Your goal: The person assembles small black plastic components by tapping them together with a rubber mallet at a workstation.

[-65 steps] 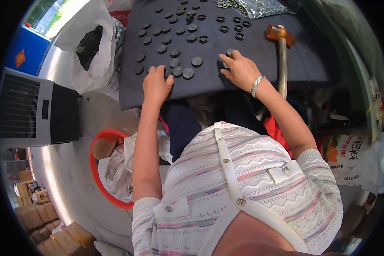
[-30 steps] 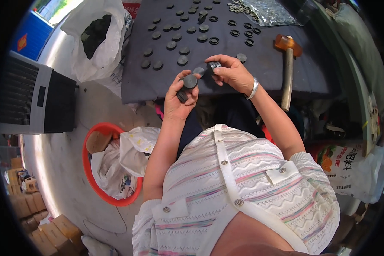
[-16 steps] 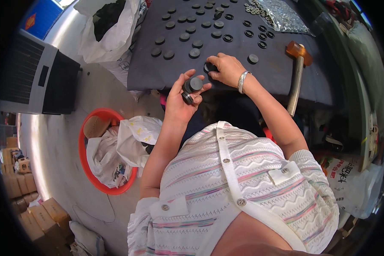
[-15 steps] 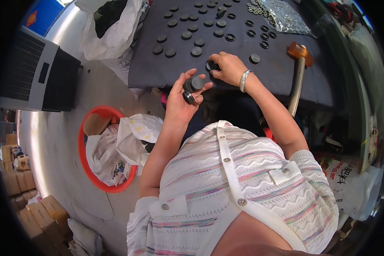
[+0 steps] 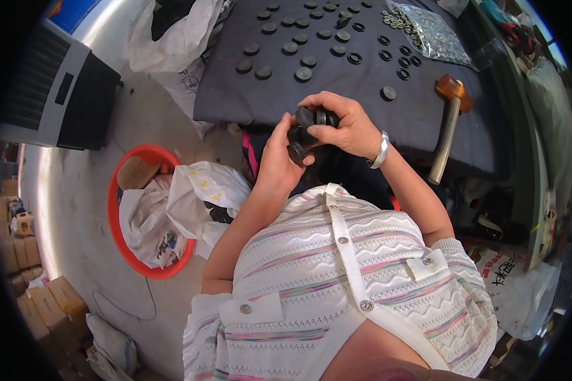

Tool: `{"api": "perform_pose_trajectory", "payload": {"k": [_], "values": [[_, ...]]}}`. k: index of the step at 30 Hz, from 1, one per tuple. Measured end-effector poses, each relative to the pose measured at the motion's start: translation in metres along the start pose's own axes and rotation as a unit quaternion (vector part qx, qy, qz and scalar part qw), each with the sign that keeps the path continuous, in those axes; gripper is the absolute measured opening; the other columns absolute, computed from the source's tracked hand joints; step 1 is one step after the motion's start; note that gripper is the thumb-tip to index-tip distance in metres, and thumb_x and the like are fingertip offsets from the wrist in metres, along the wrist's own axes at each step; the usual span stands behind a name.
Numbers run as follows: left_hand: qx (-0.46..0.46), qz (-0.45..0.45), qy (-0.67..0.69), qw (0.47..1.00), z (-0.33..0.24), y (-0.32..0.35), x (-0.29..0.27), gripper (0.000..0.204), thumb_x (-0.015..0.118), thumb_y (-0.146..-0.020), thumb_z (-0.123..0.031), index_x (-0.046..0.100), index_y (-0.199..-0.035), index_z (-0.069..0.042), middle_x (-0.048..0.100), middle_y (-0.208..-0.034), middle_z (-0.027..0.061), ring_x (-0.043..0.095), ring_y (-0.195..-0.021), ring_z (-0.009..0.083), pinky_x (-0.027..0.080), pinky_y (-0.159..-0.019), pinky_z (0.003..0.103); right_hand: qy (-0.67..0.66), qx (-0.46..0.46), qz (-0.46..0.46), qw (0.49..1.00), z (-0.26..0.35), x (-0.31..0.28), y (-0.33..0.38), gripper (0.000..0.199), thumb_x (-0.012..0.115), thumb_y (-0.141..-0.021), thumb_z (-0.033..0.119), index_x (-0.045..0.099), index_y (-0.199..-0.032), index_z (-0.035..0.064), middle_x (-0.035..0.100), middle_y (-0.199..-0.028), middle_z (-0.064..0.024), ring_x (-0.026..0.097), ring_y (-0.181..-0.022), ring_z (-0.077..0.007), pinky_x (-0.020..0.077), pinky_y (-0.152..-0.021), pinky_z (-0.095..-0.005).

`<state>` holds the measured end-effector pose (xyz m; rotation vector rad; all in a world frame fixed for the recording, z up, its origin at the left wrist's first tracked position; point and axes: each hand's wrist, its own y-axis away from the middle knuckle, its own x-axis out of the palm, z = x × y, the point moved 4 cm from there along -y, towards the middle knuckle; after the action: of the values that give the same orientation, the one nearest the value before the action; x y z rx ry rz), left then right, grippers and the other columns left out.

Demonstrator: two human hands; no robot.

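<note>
Left hand (image 5: 274, 159) and right hand (image 5: 343, 124) both grip small stack of round black discs (image 5: 302, 130), dark, flat, matte.

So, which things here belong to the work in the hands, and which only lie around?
In use: small black round discs held by left hand and right hand; same discs on dark grey table mat.
Lying about: wooden-handled mallet; red plastic basin; white plastic bags.

Bags, boxes and a printed sack around the desk

A clear bag of metal rings (image 5: 429, 28) lies on the desk's far right; white plastic bags (image 5: 171, 38) hang off its left; brown cardboard boxes (image 5: 41, 298) stack lower left; a white printed sack (image 5: 508, 279) sits right.
</note>
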<state>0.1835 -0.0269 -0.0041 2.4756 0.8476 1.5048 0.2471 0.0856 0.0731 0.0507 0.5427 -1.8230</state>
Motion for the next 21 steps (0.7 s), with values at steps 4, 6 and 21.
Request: {"api": "perform_pose_trajectory", "payload": {"k": [4,6,21], "values": [[-0.051,0.074,0.125,0.988,0.002,0.01,-0.003,0.046,0.036,-0.093,-0.057,0.054,-0.109,-0.018,0.058,-0.109,0.0018,0.06,-0.097,0.0186,0.046,-0.058,0.031,0.246,-0.066,0.082,0.963,0.018,0.029,-0.002,0.038,0.067,-0.068,0.014,0.06,-0.105,0.0045,0.054,-0.088,-0.0115,0.057,-0.077,-0.0297,0.0479,-0.065,-0.0355],[-0.032,0.034,0.157,0.987,-0.001,0.02,-0.002,0.046,0.036,-0.093,-0.057,0.054,-0.108,-0.018,0.058,-0.109,0.0026,0.059,-0.1,0.0202,0.048,-0.067,0.035,0.267,-0.104,0.103,0.952,0.018,0.045,-0.004,0.038,0.066,-0.069,0.016,0.06,-0.104,0.0044,0.053,-0.089,-0.0114,0.056,-0.078,-0.0294,0.0474,-0.065,-0.0361],[0.236,0.031,0.321,0.917,-0.023,0.118,-0.205,0.053,0.037,-0.093,-0.053,0.057,-0.119,-0.011,0.055,-0.118,0.0197,0.054,-0.104,0.0399,0.044,-0.048,0.031,0.185,-0.193,0.125,0.955,0.009,0.086,-0.015,0.04,0.069,-0.076,0.022,0.06,-0.109,0.0021,0.056,-0.101,-0.0146,0.053,-0.09,-0.0313,0.0449,-0.079,-0.0378]]}}
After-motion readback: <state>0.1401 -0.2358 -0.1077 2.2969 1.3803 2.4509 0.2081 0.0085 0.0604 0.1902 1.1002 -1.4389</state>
